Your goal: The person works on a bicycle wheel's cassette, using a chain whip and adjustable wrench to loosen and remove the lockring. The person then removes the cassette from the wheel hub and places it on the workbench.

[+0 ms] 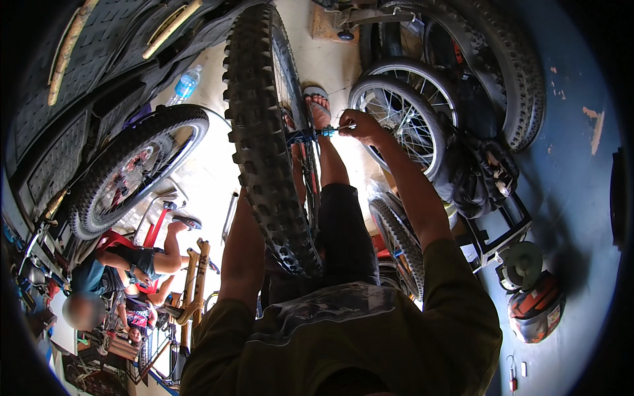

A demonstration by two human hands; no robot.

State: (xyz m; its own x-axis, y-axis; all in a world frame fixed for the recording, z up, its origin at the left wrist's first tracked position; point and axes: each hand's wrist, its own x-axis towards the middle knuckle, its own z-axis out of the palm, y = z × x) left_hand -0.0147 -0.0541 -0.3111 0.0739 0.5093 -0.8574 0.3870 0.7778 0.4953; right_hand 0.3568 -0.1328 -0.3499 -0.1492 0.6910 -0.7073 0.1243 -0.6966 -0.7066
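A bicycle wheel with a knobby black tyre (254, 132) stands upright in front of my body, between my arms. From its right side the hub axle (304, 136) sticks out, with a small blue part (327, 132) near its end. My right hand (360, 127) is closed in a pinch at that end, on a thin silver rod (346, 127) whose kind I cannot make out. My left forearm (242, 254) reaches up on the wheel's left side. The tyre hides my left hand; only bits of skin show between the spokes.
Several wheels, including a smaller spoked wheel (396, 112), lean at the right by a blue wall (574, 191). Another wheel (139, 171) and a water bottle (186, 84) are at the left. A person (142, 261) sits lower left. A helmet (536, 307) is at the lower right.
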